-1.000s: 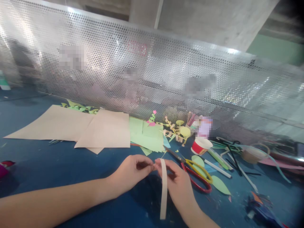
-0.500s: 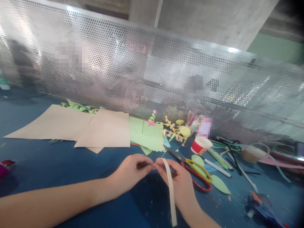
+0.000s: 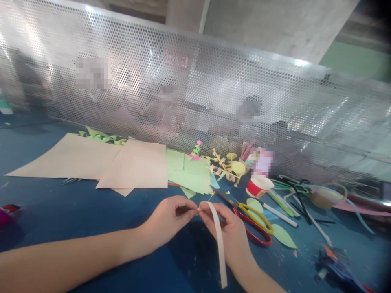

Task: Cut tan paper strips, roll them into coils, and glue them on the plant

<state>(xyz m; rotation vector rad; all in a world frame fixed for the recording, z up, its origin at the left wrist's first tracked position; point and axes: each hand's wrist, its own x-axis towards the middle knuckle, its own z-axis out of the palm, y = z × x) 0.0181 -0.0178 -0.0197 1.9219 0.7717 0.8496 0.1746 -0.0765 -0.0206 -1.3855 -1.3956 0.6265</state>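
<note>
A narrow cream paper strip [image 3: 219,240] is pinched in my right hand [image 3: 233,230] and hangs down over its fingers toward me. My left hand [image 3: 172,217] is closed in a pinch, its thumb and forefinger meeting the right fingertips; what small piece lies between the tips is too small to make out, perhaps the strip's end. Just right of my right hand lie scissors [image 3: 253,224] with one red and one yellow handle loop, blades pointing away to the left. A green paper leaf [image 3: 284,237] rests beside the handles.
Beige paper sheets [image 3: 137,165] and green sheets [image 3: 189,173] lie ahead. A red-and-white paper cup [image 3: 259,187], white pen [image 3: 280,215] and paper flowers [image 3: 238,167] stand or lie to the right. A blue tool [image 3: 339,270] sits at lower right. Behind rises a perforated metal screen [image 3: 134,81].
</note>
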